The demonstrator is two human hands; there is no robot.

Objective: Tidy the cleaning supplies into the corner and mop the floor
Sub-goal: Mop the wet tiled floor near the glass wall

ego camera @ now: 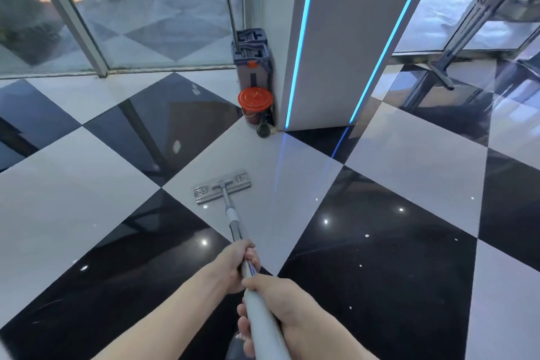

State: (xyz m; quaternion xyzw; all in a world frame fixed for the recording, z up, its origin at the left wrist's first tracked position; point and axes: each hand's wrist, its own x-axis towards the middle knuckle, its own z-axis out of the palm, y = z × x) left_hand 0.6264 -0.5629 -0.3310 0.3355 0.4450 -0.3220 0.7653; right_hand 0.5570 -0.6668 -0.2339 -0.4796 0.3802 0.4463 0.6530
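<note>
Close under my chin, my right hand wraps the thick grey mop handle; my left hand grips the slim metal stretch ahead. It seems light, stiff. Its flat mop head lies on glossy, probably slippery tile, near the corner's bucket and red-lidded tub.

Flat grey mop, head flat on a white floor tile, handle slanting toward the camera; grey mop bucket holding a second upright pole, red-lidded tub and dark bottle together beside the pillar.
</note>
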